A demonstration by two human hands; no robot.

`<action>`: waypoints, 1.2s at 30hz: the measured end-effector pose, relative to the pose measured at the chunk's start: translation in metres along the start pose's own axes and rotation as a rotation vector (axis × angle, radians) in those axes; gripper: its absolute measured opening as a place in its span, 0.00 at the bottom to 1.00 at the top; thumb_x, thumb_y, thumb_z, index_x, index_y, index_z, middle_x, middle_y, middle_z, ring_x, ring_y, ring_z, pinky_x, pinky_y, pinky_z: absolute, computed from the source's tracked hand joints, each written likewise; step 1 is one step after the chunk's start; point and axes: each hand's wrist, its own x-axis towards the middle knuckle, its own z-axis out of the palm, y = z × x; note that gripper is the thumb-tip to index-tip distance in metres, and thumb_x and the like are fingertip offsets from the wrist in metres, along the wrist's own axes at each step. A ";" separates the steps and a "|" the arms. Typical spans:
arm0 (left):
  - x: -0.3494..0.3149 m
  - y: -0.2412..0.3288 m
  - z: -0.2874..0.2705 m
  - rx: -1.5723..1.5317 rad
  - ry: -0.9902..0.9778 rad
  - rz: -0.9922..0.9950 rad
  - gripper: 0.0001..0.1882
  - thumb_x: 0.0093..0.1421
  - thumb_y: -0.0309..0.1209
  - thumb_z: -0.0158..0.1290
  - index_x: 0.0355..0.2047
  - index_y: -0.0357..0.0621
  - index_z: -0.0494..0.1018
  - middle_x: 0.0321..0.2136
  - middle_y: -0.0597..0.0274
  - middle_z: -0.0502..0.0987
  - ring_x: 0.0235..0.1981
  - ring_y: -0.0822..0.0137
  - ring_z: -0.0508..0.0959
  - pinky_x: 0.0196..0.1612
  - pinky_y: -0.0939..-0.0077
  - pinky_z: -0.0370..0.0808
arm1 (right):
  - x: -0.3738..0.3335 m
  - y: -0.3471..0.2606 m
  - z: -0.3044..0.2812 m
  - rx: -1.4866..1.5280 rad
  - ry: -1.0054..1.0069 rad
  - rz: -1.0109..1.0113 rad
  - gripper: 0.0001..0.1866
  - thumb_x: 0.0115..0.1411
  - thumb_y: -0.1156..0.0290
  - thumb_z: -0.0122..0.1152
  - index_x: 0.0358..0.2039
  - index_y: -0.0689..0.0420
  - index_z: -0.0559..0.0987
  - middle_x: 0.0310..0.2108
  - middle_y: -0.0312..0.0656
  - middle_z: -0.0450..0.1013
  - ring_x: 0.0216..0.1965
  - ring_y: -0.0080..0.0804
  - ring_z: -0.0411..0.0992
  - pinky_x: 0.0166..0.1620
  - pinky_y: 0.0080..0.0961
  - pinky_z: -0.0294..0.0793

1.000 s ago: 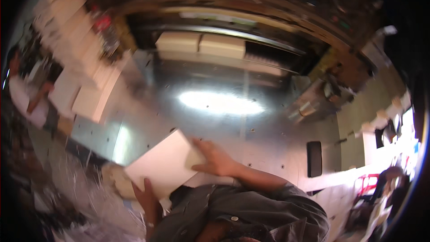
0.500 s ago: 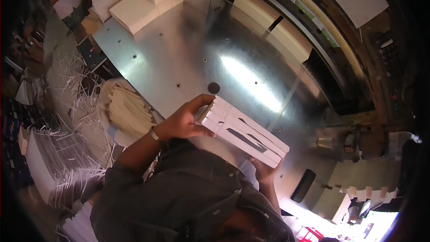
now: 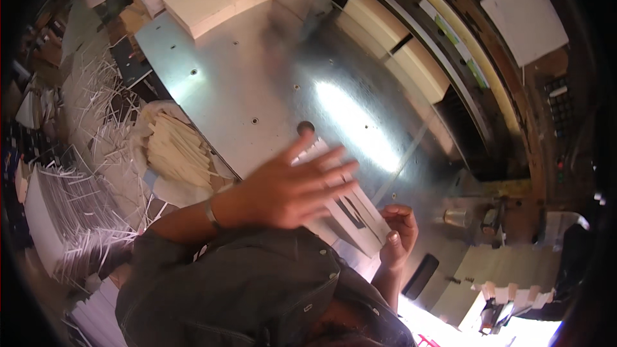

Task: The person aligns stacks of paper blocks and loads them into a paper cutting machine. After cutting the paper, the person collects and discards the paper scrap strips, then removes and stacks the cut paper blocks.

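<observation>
A thick white stack of trimmed paper (image 3: 355, 213), with dark marks on its upward edge, sits slantwise at the near side of the metal table (image 3: 257, 83). Over its left part my left hand (image 3: 292, 186) is open, fingers spread and slightly blurred, hiding much of the stack. Whether that palm touches the paper I cannot tell. At the stack's right end is my right hand (image 3: 400, 234), cupped, with bent fingers and the thumb apart from them. Its fingertips lie close to the end corner and do not wrap round the stack.
White paper blocks (image 3: 199, 6) are piled at the table's far left, and more blocks (image 3: 411, 58) lie under the machine's bar. Paper strips fill a sack (image 3: 177, 151) beside the left edge. A tall paper stack (image 3: 61, 218) stands further left; a dark oblong object (image 3: 421, 276) lies right.
My left hand has let go of the stack's left end and spread across it. My right hand has shifted up from beneath the right end to beside it. The stack has moved slightly nearer.
</observation>
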 end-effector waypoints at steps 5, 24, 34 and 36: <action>0.002 0.013 0.041 -0.107 -0.128 0.113 0.36 0.66 0.47 0.56 0.67 0.36 0.67 0.67 0.51 0.69 0.70 0.55 0.66 0.74 0.49 0.57 | 0.028 -0.019 -0.007 0.004 -0.200 0.124 0.24 0.54 0.78 0.73 0.52 0.66 0.77 0.39 0.42 0.79 0.43 0.28 0.77 0.51 0.25 0.73; -0.006 0.025 0.035 -0.069 -0.141 0.045 0.34 0.66 0.46 0.58 0.68 0.45 0.68 0.68 0.58 0.69 0.71 0.58 0.66 0.73 0.52 0.60 | 0.062 -0.054 0.018 -0.514 -0.627 0.205 0.31 0.58 0.76 0.72 0.63 0.57 0.76 0.50 0.42 0.81 0.51 0.32 0.78 0.56 0.31 0.75; -0.010 0.020 0.040 -0.053 0.138 0.087 0.13 0.59 0.36 0.65 0.45 0.59 0.86 0.48 0.79 0.82 0.52 0.74 0.77 0.60 0.71 0.71 | 0.060 -0.067 0.016 -0.847 -0.309 0.037 0.21 0.60 0.71 0.67 0.53 0.63 0.81 0.38 0.58 0.81 0.39 0.55 0.82 0.45 0.41 0.79; -0.013 0.022 0.045 -0.064 0.131 0.091 0.12 0.59 0.36 0.65 0.44 0.59 0.86 0.48 0.78 0.82 0.52 0.73 0.78 0.61 0.70 0.70 | 0.062 -0.083 0.007 -0.792 -0.204 0.009 0.21 0.60 0.73 0.67 0.54 0.63 0.81 0.37 0.58 0.81 0.38 0.52 0.82 0.44 0.39 0.79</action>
